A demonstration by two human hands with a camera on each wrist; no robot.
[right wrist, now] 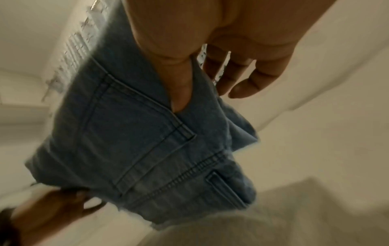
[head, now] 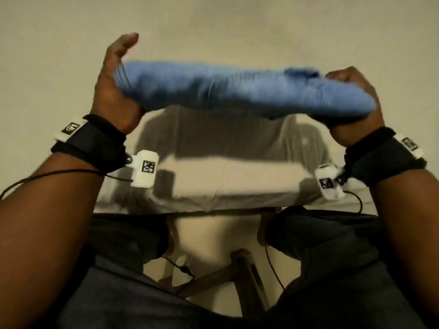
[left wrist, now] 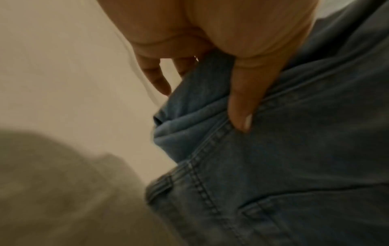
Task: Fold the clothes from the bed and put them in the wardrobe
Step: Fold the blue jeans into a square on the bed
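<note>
Holding folded jeans (head: 237, 89) | above pale bed sheet (head: 225, 181) | cream wall (head: 237, 27) behind

Left hand (head: 114, 86) and right hand (head: 351, 96) raised (gripping).

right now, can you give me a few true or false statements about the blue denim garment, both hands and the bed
1. The blue denim garment is held up off the cream bed sheet. True.
2. Only the left hand holds the denim. False: the right hand grips its other end too.
3. A stitched back pocket shows on the denim in the right wrist view. True.
4. The denim hangs down at full length. False: it is bunched into a thick folded bundle stretched between the hands.
5. A folded grey garment lies on the bed below the denim. True.
6. Both wrists are bare. False: each wears a black strap with a white camera unit.
</note>
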